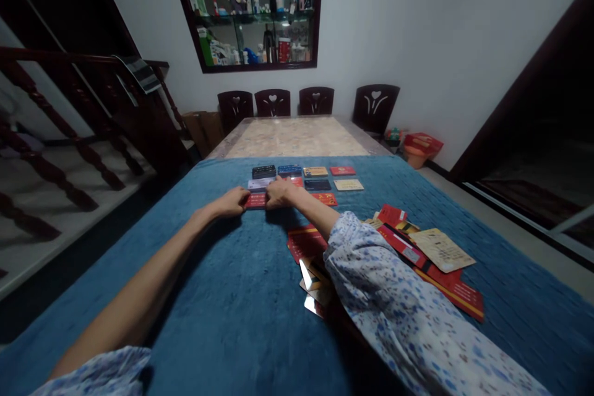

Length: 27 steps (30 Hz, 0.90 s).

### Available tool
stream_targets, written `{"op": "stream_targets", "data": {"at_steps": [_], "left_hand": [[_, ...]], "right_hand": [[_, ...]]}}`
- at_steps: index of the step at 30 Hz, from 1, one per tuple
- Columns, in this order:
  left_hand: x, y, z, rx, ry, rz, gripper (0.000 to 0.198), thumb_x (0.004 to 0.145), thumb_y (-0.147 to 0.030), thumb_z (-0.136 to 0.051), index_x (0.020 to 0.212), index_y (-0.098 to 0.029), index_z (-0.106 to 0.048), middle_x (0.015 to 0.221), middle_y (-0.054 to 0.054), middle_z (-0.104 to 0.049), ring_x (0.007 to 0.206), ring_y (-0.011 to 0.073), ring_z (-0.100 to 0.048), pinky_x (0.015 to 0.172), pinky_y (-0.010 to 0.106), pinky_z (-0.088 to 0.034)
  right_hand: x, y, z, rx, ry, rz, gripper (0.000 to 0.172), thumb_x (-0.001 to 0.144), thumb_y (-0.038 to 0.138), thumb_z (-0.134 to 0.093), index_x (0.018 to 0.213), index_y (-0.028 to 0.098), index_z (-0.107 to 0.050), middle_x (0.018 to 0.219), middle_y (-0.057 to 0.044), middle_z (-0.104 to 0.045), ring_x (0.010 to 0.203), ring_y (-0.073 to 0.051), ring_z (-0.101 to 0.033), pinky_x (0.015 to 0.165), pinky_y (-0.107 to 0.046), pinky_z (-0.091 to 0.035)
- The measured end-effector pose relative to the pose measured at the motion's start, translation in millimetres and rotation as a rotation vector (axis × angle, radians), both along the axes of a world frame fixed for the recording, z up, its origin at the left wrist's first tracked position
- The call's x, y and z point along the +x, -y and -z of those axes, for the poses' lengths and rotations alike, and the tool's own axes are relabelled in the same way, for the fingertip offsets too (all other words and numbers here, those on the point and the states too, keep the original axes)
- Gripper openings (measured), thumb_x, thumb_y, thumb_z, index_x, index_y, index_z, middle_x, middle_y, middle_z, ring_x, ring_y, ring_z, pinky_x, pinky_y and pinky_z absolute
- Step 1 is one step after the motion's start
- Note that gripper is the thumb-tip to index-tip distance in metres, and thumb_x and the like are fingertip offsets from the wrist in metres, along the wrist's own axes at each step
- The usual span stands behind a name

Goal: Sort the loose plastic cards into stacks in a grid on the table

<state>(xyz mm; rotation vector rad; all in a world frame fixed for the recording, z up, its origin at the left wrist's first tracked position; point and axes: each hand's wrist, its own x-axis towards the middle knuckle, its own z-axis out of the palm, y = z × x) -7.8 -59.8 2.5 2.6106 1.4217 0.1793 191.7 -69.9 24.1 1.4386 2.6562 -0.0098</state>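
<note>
My left hand [234, 201] is closed at the left end of a red card [256, 200] in the near row, its fingers curled over the edge. At the card's other end, my right hand [279, 192] has its fingers bent down onto it. Just behind lies a lavender card [260, 184], and a second red card [297, 182] is partly covered by my right hand. A red card with yellow marks [325, 199] lies to the right in the same row. Further back are a black card [263, 172], a blue card [289, 171] and a gold card [315, 171].
Loose red and gold cards [443, 250] lie in an overlapping heap at the right, and more red cards [306, 241] are partly under my right forearm. A blue cloth [208, 309] covers the near table. Chairs [273, 102] stand at its far end.
</note>
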Motion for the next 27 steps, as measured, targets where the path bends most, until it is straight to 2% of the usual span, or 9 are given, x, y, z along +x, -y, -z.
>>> {"op": "stream_targets", "data": {"at_steps": [7, 10, 16, 21, 24, 27], "left_hand": [[-3.2, -0.5, 1.0, 0.022, 0.028, -0.011, 0.035, 0.061, -0.018, -0.054, 0.093, -0.017, -0.068, 0.093, 0.007, -0.065, 0.087, 0.0241, -0.063, 0.084, 0.035, -0.055], [-5.1, 2.4, -1.1, 0.048, 0.062, -0.029, 0.042, 0.063, -0.022, -0.057, 0.103, -0.017, -0.069, 0.094, 0.007, -0.067, 0.087, 0.0244, -0.064, 0.084, 0.035, -0.055], [-6.7, 13.1, -6.5, 0.177, 0.168, -0.031, 0.047, 0.072, -0.03, -0.053, 0.115, -0.016, -0.066, 0.104, 0.009, -0.066, 0.092, 0.0239, -0.064, 0.088, 0.036, -0.055], [12.6, 27.8, -12.6, 0.296, 0.252, 0.041, 0.034, 0.082, -0.032, -0.05, 0.107, -0.017, -0.068, 0.108, 0.008, -0.066, 0.099, 0.023, -0.063, 0.095, 0.037, -0.051], [32.0, 37.4, -13.7, 0.334, 0.282, 0.106, 0.028, 0.087, -0.03, -0.047, 0.099, -0.017, -0.068, 0.104, 0.008, -0.067, 0.097, 0.0224, -0.062, 0.092, 0.037, -0.051], [52.3, 46.7, -12.1, 0.372, 0.3, 0.173, 0.026, 0.09, -0.028, -0.045, 0.09, -0.016, -0.068, 0.097, 0.01, -0.067, 0.092, 0.0222, -0.062, 0.086, 0.036, -0.051]], "right_hand": [[2.4, 2.2, -0.9, 0.037, 0.026, -0.028, 0.041, 0.082, 0.044, -0.062, 0.113, 0.018, -0.069, 0.131, -0.016, -0.063, 0.125, -0.036, -0.047, 0.099, -0.059, -0.042], [6.5, 6.2, -4.5, 0.071, 0.029, -0.038, 0.044, 0.084, 0.048, -0.062, 0.116, 0.019, -0.067, 0.132, -0.017, -0.062, 0.125, -0.036, -0.046, 0.099, -0.057, -0.041], [29.4, 25.1, -17.9, 0.203, -0.039, -0.058, 0.045, 0.09, 0.046, -0.056, 0.122, 0.016, -0.063, 0.132, -0.018, -0.06, 0.123, -0.035, -0.045, 0.094, -0.052, -0.042], [61.9, 48.0, -23.8, 0.31, -0.109, -0.032, 0.028, 0.095, 0.031, -0.049, 0.112, 0.017, -0.067, 0.122, -0.014, -0.066, 0.116, -0.031, -0.047, 0.089, -0.044, -0.036], [84.8, 59.6, -21.3, 0.366, -0.142, 0.01, 0.035, 0.1, 0.027, -0.037, 0.106, 0.016, -0.069, 0.112, -0.015, -0.069, 0.11, -0.03, -0.047, 0.084, -0.042, -0.032], [109.2, 71.9, -16.9, 0.408, -0.168, 0.024, 0.033, 0.1, 0.028, -0.038, 0.104, 0.017, -0.069, 0.111, -0.013, -0.069, 0.107, -0.028, -0.047, 0.083, -0.04, -0.029]]}}
